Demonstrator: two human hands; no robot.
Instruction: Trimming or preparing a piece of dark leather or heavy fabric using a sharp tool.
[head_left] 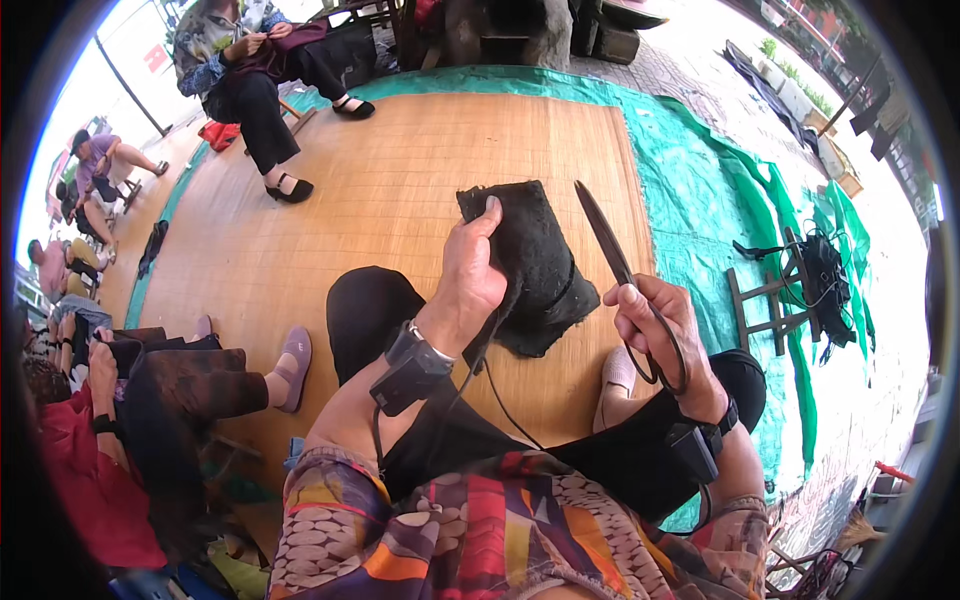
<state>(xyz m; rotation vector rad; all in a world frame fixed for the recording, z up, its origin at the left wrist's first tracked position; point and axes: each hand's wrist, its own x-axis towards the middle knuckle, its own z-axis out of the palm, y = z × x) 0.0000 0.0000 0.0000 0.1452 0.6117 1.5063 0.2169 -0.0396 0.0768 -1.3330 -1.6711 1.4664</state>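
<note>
While left hand (472, 262) pinches black cloth (530, 250) mid-frame, right hand (663, 318) holds scissors (604, 234) apart; no cut underway, ragged edge (532, 346) apparently untrimmed.

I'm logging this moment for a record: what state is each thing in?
Left hand: closed on the black cloth, thumb on top.
Right hand: closed on the scissors at the handle end.
Black cloth: held up, edges uneven.
Scissors: blades appear together.
Bamboo mat: spread out.
Green tarp: spread out, wrinkled, showing around the mat.
</note>
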